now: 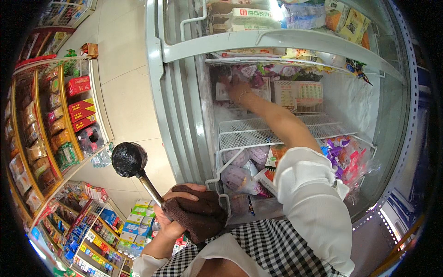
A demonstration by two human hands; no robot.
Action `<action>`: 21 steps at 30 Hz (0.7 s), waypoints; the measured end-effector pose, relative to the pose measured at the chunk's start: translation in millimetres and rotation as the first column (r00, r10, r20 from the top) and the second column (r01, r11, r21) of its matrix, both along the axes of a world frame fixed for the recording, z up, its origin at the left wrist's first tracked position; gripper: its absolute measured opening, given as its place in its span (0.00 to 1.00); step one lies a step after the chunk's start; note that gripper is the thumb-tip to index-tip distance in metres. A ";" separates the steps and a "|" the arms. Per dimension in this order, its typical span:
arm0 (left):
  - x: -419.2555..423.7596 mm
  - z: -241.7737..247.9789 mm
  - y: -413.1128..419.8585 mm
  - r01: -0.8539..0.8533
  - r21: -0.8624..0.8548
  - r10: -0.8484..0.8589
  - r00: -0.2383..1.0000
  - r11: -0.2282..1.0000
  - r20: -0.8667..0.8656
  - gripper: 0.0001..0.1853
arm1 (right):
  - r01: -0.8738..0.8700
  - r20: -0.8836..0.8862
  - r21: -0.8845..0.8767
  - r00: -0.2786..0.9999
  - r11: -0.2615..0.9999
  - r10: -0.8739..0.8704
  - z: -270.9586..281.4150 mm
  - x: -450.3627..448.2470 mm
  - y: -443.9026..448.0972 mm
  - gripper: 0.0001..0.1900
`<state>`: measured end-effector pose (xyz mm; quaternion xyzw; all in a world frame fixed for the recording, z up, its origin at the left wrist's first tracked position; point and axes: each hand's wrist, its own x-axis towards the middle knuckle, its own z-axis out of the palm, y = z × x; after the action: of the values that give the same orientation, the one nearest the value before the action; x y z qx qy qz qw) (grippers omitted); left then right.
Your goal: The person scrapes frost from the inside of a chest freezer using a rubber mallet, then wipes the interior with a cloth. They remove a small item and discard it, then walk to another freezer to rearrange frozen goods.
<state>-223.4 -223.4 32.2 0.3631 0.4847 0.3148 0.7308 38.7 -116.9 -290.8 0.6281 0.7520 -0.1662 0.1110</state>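
Observation:
My left hand [170, 226] grips the metal handle of a black-headed mallet [129, 159] together with a dark brown cloth [199, 216]. The mallet's head points up and left, outside the chest freezer [183, 121]. Deep inside the freezer is my right hand [238, 90], near its left inner wall. It is at a pale flat package [224, 92]; blur and shade hide the fingers, so its grip cannot be told. Beside that lies a printed box [299, 97]. Purple-wrapped packs [258, 71] lie just beyond my fingers.
My right forearm passes over a white wire basket [249, 133]. Round purple items [238, 176] and bright bags [346, 155] fill the nearer basket. A grey lid frame [283, 39] crosses above the far part. Snack shelves [52, 117] stand left across the tiled floor [124, 86].

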 end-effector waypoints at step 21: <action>10.0 -19.3 0.3 -0.005 0.105 -0.004 0.996 0.994 0.090 0.09 | 0.061 -0.015 0.149 0.998 0.987 -0.059 220.1 87.0 -52.8 0.20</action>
<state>-213.4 -223.1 12.9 0.3865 0.4343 0.3561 0.7316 125.7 -169.7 -70.6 0.6560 0.7438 -0.1159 0.0546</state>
